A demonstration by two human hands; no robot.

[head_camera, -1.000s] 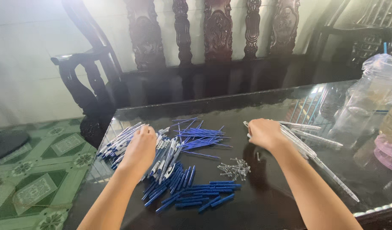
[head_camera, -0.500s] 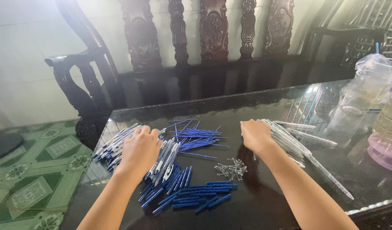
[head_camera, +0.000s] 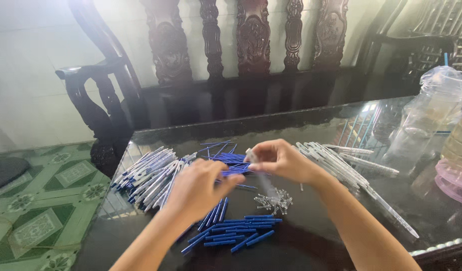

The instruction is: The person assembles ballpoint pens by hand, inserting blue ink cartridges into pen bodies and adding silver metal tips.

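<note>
Holding a clear pen barrel (head_camera: pixel 261 173) in the right hand (head_camera: pixel 281 160), fingers pinched on its upper end, above the middle of the dark glass desk (head_camera: pixel 336 241). Left hand (head_camera: pixel 198 188) closes in beside it, fingers curled together over the blue parts; whether they grip anything, cannot tell. Judgement: keep the barrel steady and tilted toward the left hand, feed the next part in straight along its axis, avoid forcing. Small springs (head_camera: pixel 273 200) lie just below the barrel; blue tubes (head_camera: pixel 241 231) nearer the edge; assembled pens (head_camera: pixel 148 175) to the left; more clear barrels (head_camera: pixel 341 165) to the right. Containers: clear plastic jar (head_camera: pixel 436 110) at far right, wrapped in plastic film, contents not discernible; beside it a pink-lidded tub (head_camera: pixel 454 175), contents unclear.
</note>
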